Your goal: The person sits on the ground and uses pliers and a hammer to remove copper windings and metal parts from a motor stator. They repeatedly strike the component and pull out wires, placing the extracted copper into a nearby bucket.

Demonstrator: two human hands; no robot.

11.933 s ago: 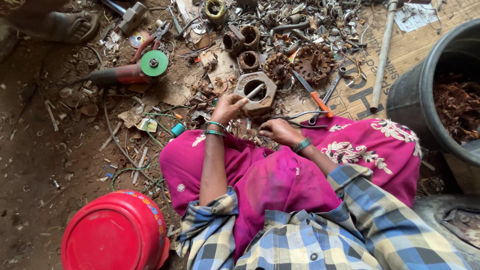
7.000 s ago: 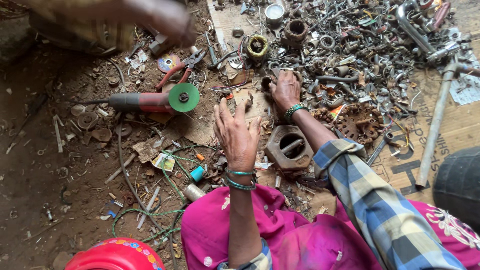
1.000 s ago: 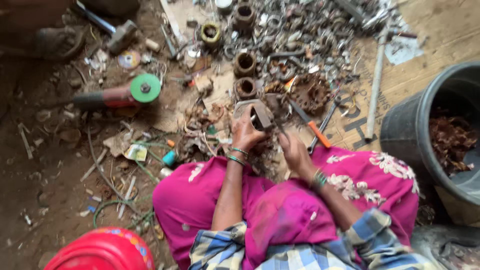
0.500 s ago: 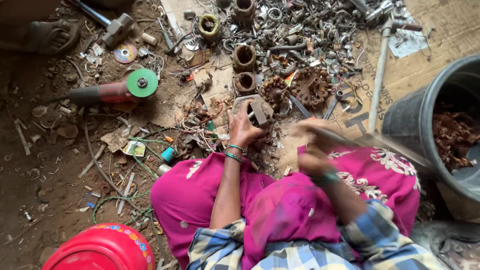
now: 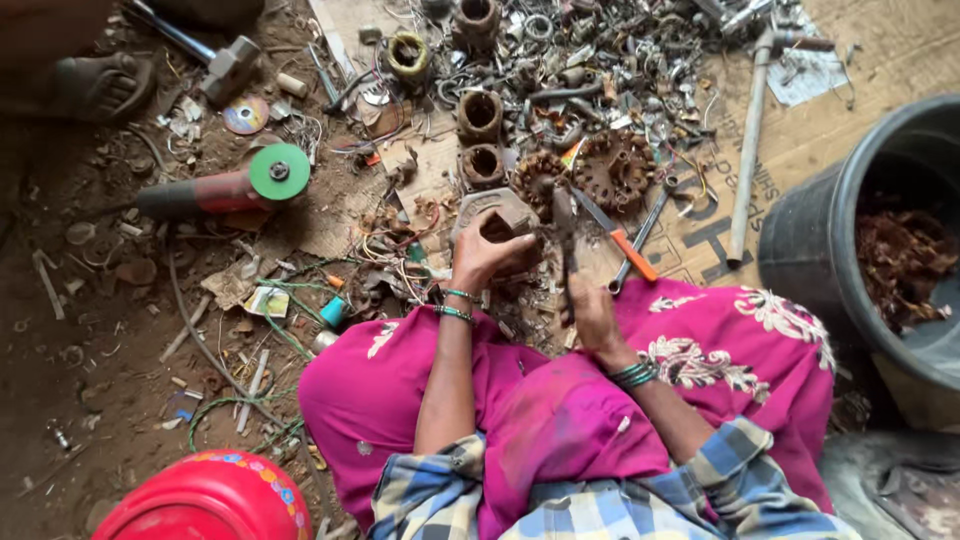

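Right hand [image 5: 592, 312] now lowered, gripping a dark tool; our left hand [image 5: 487, 255] clasps the motor housing [image 5: 492, 212] (heavy, rigid; hold by rim).

The floor [image 5: 90, 330] is bare brown dirt, littered with wire scraps and small debris. Flattened cardboard [image 5: 820, 130] covers the upper right, with a heap of metal scrap [image 5: 560, 70] spread over it. Light looks like even daylight, though no window or wall is in view.

Magenta floral skirt [image 5: 700, 370]; blue plaid shirt [image 5: 600, 510]; green grinder disc [image 5: 279, 171].
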